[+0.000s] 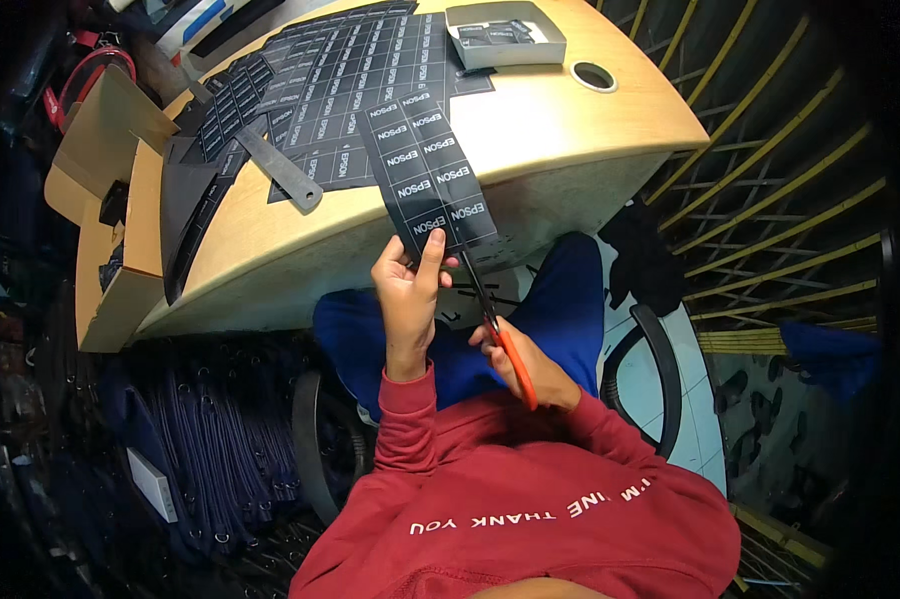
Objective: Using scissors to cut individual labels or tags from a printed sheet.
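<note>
My left hand (413, 290) pinches the near end of a black strip of printed labels (420, 165), thumb on top. The strip is two labels wide and stretches away over the table's front edge. In my right hand (530, 361) are scissors (515, 364) with orange handles, their dark blades reaching up to the strip's near edge between its two columns. The blade tips overlap the strip; how far the cut runs I cannot tell. Behind the strip, large black printed sheets (335, 75) overlap on the wooden table (540, 120).
A grey metal ruler (280, 172) lies across the sheets. At the back stand a white box (510, 48) of dark cut pieces and a tape roll (594, 76). An open cardboard box (130, 220) is at the left. Dark blue straps (210, 439) hang below; a yellow-barred gate (769, 190) stands right.
</note>
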